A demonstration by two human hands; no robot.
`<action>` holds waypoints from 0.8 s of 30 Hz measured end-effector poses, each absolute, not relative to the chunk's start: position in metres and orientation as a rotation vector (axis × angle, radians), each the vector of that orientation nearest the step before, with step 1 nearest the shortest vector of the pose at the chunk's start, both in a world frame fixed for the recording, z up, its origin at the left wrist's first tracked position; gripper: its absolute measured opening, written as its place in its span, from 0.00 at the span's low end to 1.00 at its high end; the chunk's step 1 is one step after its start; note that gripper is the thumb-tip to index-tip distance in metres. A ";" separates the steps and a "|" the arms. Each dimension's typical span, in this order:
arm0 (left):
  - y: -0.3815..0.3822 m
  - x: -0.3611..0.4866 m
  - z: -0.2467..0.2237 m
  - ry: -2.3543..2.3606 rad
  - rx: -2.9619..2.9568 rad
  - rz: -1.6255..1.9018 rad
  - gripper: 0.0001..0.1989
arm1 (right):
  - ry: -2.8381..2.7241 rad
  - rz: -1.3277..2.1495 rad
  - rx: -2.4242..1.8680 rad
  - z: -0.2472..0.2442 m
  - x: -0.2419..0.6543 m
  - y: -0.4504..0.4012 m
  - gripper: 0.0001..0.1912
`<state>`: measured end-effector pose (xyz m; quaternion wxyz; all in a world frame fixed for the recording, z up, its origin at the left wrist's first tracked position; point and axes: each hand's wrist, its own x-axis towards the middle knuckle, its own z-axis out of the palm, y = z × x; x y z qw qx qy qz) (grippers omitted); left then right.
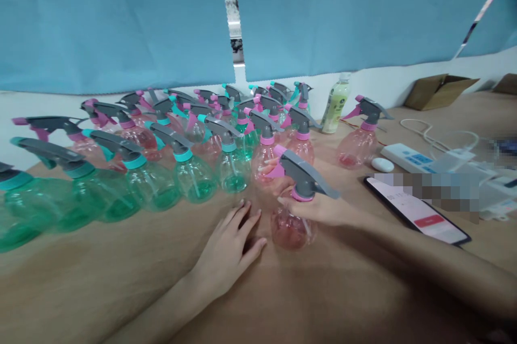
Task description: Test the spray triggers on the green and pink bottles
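Note:
My right hand (pixel 311 208) is wrapped round the neck of a pink spray bottle (pixel 291 230) with a grey and pink trigger head; the bottle stands upright near the middle of the table. Flat on the wood to its left, my left hand (pixel 228 244) has its fingers spread and holds nothing. Just beyond the left hand is a green spray bottle (pixel 234 170) with a turquoise collar, the nearest one in a row of green bottles. Behind the held bottle stands another pink spray bottle (pixel 264 158), partly hidden by my right fingers.
Several green and pink spray bottles fill the table's (pixel 133 290) left and back. At right are a lone pink bottle (pixel 357 146), a drink bottle (pixel 336 106), a phone (pixel 416 212), a white oval object (pixel 382 165), a power strip (pixel 407 158), cables and a cardboard box (pixel 438 93).

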<state>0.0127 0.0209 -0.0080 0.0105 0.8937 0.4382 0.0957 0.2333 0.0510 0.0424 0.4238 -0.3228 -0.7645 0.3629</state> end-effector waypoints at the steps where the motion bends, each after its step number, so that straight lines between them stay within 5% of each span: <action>1: 0.021 0.013 -0.008 1.364 2.788 0.296 0.25 | -1.915 0.912 -0.809 0.043 0.233 0.051 0.28; 16: 0.021 0.013 -0.007 1.360 2.767 0.324 0.25 | -1.875 0.938 -0.865 0.054 0.230 0.045 0.25; 24: 0.021 0.013 -0.007 1.356 2.781 0.336 0.24 | -1.846 0.896 -0.862 0.057 0.230 0.043 0.15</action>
